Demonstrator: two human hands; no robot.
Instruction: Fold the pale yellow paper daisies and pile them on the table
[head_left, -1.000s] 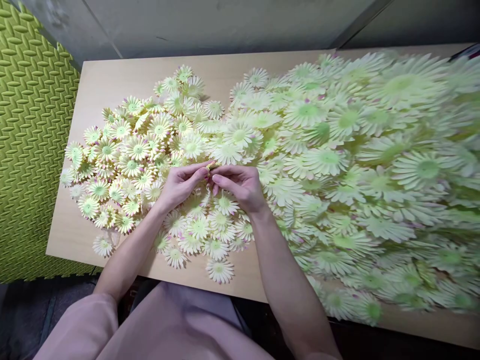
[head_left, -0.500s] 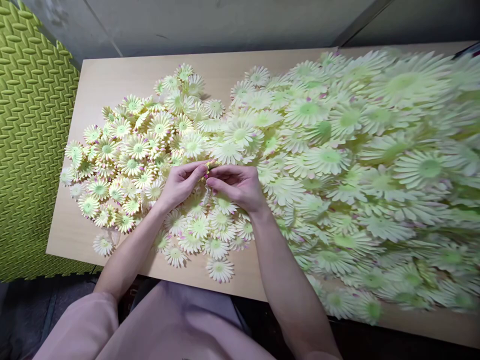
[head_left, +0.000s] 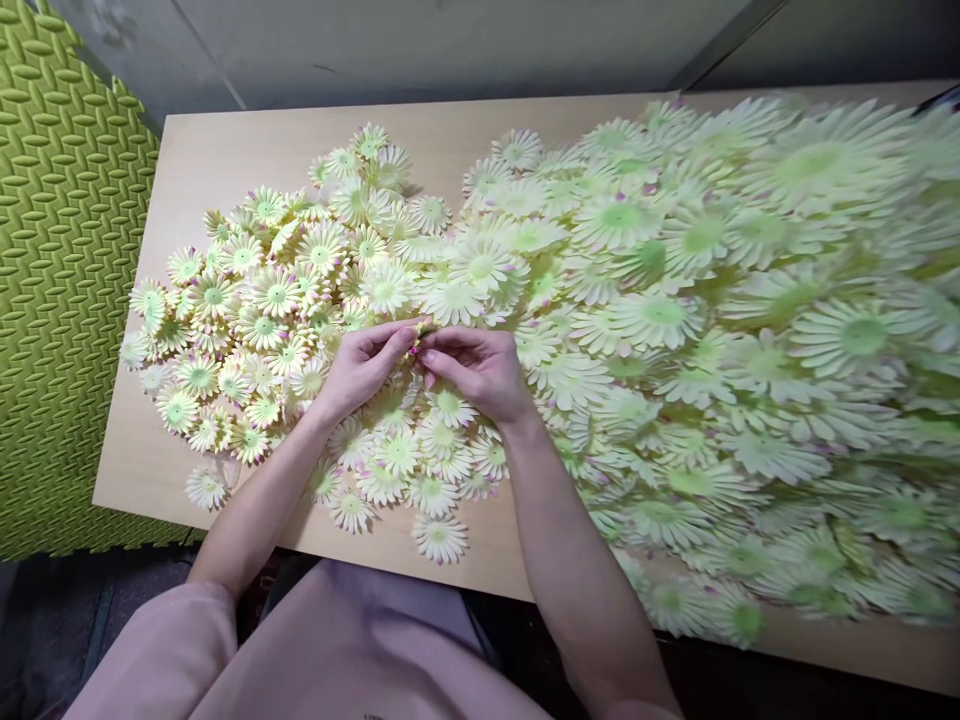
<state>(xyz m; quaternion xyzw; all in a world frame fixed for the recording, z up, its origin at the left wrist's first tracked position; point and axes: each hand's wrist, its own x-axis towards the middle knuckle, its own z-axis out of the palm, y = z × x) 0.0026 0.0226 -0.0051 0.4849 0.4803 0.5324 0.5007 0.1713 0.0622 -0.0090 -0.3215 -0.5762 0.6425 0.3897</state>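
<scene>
Over the middle of the flower pile, my left hand (head_left: 369,368) and my right hand (head_left: 484,370) meet fingertip to fingertip. Between them is a small artificial flower (head_left: 417,336), yellowish with pink tips, seen edge-on and largely covered by the fingers. My left thumb and forefinger pinch it from the left. On the other side my right thumb and fingers close on it too. Just below the fingertips a pale, clear-looking strand or strip (head_left: 412,388) shows; what it is I cannot make out. Loose pale-green daisy heads (head_left: 397,453) lie beneath both hands.
A wooden table (head_left: 225,150) carries a dense heap of artificial daisies (head_left: 660,315), spreading far to the right, and a smaller pile (head_left: 262,300) at the left. A green foam mat (head_left: 67,300) stands along the left side. Behind the table is a grey wall (head_left: 450,50).
My right thumb and fingertips have shifted slightly at the small flower, and a lower fingertip now shows beneath the thumb. My left hand stays almost still.
</scene>
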